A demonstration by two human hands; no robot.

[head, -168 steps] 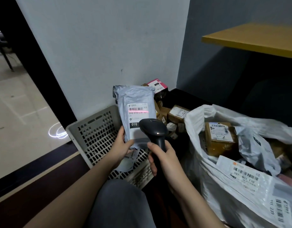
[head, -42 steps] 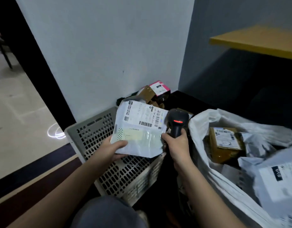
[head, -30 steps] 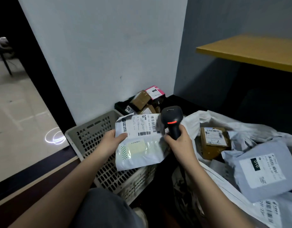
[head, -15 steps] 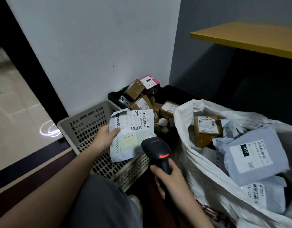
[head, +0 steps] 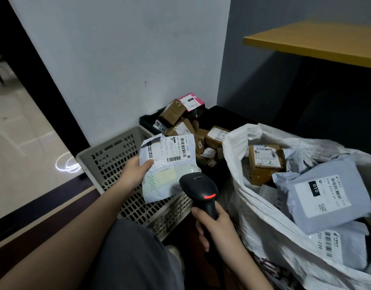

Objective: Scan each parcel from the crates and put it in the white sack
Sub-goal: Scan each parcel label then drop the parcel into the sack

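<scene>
Left hand (head: 134, 172) pinches the white parcel (head: 168, 164); right hand (head: 214, 225) wraps the scanner (head: 198, 187). Aim squarely at the barcode, label flat.

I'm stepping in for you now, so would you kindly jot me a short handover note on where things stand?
Left hand grips a white mailer, label up, above the grey crate.
Right hand grips the barcode scanner, held just below the mailer.
Done: a cardboard box and grey mailers lie in the white sack.
Left: sack this mailer; parcels remain in the black crate.
</scene>
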